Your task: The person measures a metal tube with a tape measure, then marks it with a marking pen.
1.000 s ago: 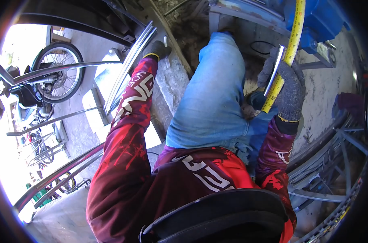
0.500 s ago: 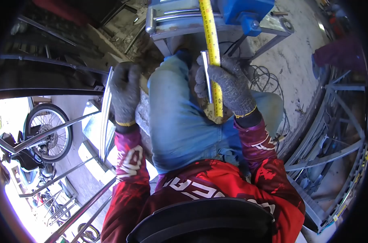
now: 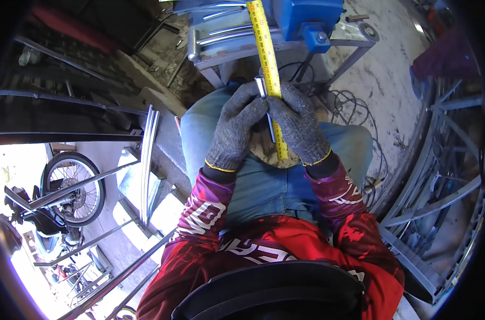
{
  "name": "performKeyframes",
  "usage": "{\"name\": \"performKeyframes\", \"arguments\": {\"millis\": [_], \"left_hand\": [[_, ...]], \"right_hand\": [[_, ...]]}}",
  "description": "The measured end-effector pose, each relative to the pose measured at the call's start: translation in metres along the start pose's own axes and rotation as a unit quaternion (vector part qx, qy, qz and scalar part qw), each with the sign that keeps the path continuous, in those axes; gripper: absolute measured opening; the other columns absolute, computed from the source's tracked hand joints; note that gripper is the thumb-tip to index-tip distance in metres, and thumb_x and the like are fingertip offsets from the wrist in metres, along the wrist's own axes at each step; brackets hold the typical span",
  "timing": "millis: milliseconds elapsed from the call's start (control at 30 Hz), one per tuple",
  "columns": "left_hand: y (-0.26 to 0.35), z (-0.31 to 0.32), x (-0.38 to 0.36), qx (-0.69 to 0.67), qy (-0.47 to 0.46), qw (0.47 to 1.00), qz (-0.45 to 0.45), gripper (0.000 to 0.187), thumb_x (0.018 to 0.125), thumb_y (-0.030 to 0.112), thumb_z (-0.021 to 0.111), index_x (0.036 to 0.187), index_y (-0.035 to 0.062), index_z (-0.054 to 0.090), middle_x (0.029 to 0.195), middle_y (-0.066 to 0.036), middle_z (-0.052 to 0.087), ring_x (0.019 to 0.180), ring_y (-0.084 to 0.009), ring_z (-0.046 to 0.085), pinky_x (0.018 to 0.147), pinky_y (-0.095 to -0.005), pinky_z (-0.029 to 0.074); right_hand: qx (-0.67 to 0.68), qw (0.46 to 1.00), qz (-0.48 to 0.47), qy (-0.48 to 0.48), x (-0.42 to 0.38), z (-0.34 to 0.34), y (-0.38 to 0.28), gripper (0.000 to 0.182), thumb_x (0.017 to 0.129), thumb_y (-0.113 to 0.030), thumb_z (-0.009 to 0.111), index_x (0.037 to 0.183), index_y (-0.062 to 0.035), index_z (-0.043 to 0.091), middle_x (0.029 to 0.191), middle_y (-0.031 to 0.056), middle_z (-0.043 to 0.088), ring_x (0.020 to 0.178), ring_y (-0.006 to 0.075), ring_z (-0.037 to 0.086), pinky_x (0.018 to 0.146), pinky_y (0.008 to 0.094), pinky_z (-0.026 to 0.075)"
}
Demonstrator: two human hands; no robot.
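Note:
Both of my hands wear grey knit gloves with yellow cuffs and meet above my lap. My left hand (image 3: pixel 234 128) is closed around a short shiny metal tube (image 3: pixel 260 86), whose open upper end shows past the fingers. Beside it, my right hand (image 3: pixel 301 125) grips the yellow tape measure blade (image 3: pixel 264 50) and presses against the tube too. The blade runs nearly parallel to the tube, extending up over the bench and down past my hands. Part of the tube is hidden by the fingers.
Ahead stands a metal bench (image 3: pixel 221 58) with a blue machine (image 3: pixel 311 24) and several metal rods. Long shiny bars (image 3: pixel 148 165) lean at left, near a motorcycle wheel (image 3: pixel 74 189). Cables (image 3: pixel 354 112) lie on the floor; metal frames (image 3: pixel 434 202) stand at right.
My left hand has moved right, from beside the long bars to the short tube, and closed on it. My right hand, with the tape blade, has shifted slightly left.

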State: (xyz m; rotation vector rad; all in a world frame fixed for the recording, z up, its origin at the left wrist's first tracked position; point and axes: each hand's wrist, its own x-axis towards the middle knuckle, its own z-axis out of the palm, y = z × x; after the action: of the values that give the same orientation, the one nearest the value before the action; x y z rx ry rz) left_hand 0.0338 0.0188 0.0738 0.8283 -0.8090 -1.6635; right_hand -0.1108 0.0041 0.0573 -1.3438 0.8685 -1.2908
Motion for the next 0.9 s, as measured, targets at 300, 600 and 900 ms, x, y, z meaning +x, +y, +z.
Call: {"name": "performKeyframes", "arguments": {"millis": [300,600,900], "left_hand": [[-0.007,0.003,0.003,-0.160,0.005,0.987,0.010,0.025,0.094,0.004,0.056,0.117,-0.0008,0.061,0.110,-0.008,0.063,0.103,-0.0171,0.060,0.094,-0.0307,0.048],[-0.008,0.002,0.002,-0.087,0.093,0.990,0.069,0.022,0.097,0.013,0.057,0.115,0.0001,0.061,0.106,-0.006,0.064,0.094,-0.0142,0.062,0.086,-0.0264,0.050],[0.019,-0.017,-0.013,0.169,0.139,0.964,0.149,0.022,0.103,0.022,0.051,0.117,0.0055,0.053,0.091,-0.005,0.062,0.073,-0.0108,0.060,0.065,-0.0257,0.051]], "right_hand": [[-0.068,0.997,-0.025,-0.015,0.000,0.002,0.000,0.023,0.094,-0.002,0.058,0.117,0.0027,0.060,0.100,0.0095,0.064,0.090,0.0122,0.060,0.078,0.0287,0.052],[-0.014,0.993,0.114,-0.011,0.003,0.004,-0.011,0.027,0.096,-0.006,0.059,0.122,-0.0019,0.063,0.105,0.0019,0.063,0.091,0.0062,0.054,0.080,0.0249,0.049],[0.068,0.989,0.134,0.004,0.009,-0.034,-0.035,0.026,0.100,-0.017,0.054,0.120,-0.0008,0.061,0.079,0.0018,0.062,0.055,0.0056,0.055,0.049,0.0204,0.045]]}}
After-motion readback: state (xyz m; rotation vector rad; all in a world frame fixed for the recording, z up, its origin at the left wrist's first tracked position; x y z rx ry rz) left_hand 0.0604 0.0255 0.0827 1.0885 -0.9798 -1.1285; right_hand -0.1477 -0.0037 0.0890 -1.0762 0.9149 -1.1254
